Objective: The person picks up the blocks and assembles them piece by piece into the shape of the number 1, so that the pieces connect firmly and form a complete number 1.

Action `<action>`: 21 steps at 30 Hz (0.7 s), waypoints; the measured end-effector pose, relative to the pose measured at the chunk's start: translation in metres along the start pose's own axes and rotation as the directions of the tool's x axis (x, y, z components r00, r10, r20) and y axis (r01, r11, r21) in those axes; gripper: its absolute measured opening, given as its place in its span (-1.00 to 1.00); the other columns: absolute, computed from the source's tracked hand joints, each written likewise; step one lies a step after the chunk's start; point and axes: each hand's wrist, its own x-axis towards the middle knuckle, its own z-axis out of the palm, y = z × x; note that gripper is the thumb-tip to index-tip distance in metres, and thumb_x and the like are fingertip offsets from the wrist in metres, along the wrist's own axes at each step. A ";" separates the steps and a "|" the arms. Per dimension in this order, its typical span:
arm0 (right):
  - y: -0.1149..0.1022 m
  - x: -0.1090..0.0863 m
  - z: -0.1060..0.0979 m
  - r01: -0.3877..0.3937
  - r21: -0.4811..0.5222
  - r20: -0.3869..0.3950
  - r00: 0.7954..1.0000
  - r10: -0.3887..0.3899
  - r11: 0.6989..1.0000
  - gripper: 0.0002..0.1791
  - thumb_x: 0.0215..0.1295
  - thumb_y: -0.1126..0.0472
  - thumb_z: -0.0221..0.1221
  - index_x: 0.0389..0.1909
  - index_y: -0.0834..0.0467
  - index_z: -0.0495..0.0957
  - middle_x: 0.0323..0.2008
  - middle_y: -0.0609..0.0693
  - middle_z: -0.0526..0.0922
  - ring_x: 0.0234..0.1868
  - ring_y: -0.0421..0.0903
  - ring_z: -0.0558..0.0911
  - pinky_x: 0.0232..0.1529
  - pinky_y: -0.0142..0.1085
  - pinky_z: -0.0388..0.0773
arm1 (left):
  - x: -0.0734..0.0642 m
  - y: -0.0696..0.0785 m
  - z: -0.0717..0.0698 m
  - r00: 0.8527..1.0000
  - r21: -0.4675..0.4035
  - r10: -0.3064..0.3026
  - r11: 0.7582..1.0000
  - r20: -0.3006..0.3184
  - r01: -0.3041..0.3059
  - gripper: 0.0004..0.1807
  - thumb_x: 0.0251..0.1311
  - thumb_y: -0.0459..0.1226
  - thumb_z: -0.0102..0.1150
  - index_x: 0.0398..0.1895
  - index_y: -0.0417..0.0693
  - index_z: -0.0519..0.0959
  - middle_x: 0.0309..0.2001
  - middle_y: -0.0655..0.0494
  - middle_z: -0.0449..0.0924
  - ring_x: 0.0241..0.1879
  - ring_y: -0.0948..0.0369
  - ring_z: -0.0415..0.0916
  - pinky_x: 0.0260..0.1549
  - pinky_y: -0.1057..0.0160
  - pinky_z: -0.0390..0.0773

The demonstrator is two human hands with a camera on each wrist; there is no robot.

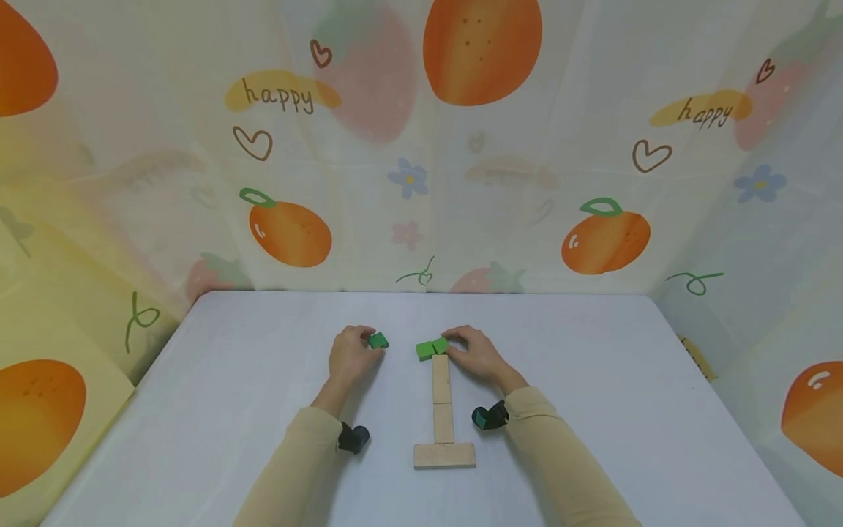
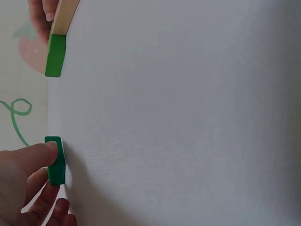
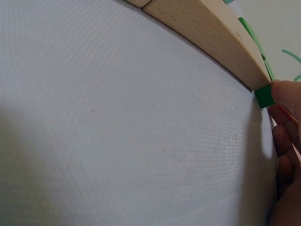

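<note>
Between thumb and fingers, my left hand pinches a dark green block, apart from the other blocks. My right hand pinches a green block at the far end of a wooden row. Directly left of that block lies another green block, which seems to touch it at a corner. The row has two plain wooden blocks, a far one and a near one, laid end to end. Crosswise at its near end lies a third wooden block, making an upside-down T.
Everything lies on a white-covered table. Behind it hangs a patterned curtain with fruit prints. Dark wrist cameras sit under the left cuff and right cuff. A yellowish object shows beyond the right table edge.
</note>
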 end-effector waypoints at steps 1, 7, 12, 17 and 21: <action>0.000 0.000 0.000 0.000 0.003 0.000 1.000 0.000 1.000 -0.67 0.23 0.18 0.14 0.02 0.13 0.52 0.03 0.06 0.53 0.16 0.03 0.43 0.21 -0.11 0.27 | 0.000 0.000 0.000 1.000 0.000 0.002 1.000 -0.002 -0.002 -0.59 -0.08 -0.25 0.34 -0.08 -0.14 0.58 -0.15 -0.06 0.54 -0.15 0.04 0.43 -0.22 0.12 0.44; 0.002 0.001 0.001 0.008 -0.002 -0.002 1.000 -0.008 1.000 -0.67 0.24 0.18 0.14 0.02 0.14 0.52 0.03 0.05 0.54 0.16 0.02 0.43 0.20 -0.11 0.28 | 0.000 0.000 0.000 1.000 -0.004 0.009 1.000 -0.001 -0.009 -0.64 -0.06 -0.27 0.32 -0.13 -0.15 0.60 -0.21 -0.04 0.52 -0.19 0.06 0.41 -0.27 0.16 0.43; 0.001 0.000 0.001 0.000 -0.011 -0.003 1.000 0.000 1.000 -0.67 0.24 0.17 0.14 0.02 0.13 0.52 0.03 0.05 0.54 0.16 0.02 0.43 0.21 -0.12 0.27 | 0.000 0.000 0.000 1.000 0.005 0.012 1.000 0.001 -0.012 -0.64 -0.06 -0.26 0.32 -0.13 -0.15 0.59 -0.21 -0.04 0.51 -0.20 0.07 0.41 -0.27 0.16 0.43; 0.001 0.001 0.001 0.002 -0.018 -0.003 1.000 -0.002 1.000 -0.67 0.24 0.17 0.14 0.02 0.13 0.51 0.03 0.05 0.54 0.16 0.02 0.43 0.20 -0.11 0.27 | -0.001 0.001 -0.001 1.000 0.011 0.011 1.000 0.002 -0.011 -0.64 -0.06 -0.26 0.32 -0.13 -0.14 0.59 -0.21 -0.03 0.51 -0.21 0.09 0.41 -0.26 0.16 0.44; 0.002 0.002 0.001 0.010 -0.021 0.003 1.000 -0.010 1.000 -0.67 0.24 0.17 0.13 0.03 0.15 0.51 0.03 0.06 0.53 0.15 0.03 0.43 0.20 -0.11 0.27 | -0.001 0.003 -0.002 1.000 0.016 0.013 1.000 0.008 -0.013 -0.64 -0.07 -0.26 0.33 -0.12 -0.13 0.59 -0.23 -0.02 0.51 -0.24 0.10 0.42 -0.27 0.17 0.44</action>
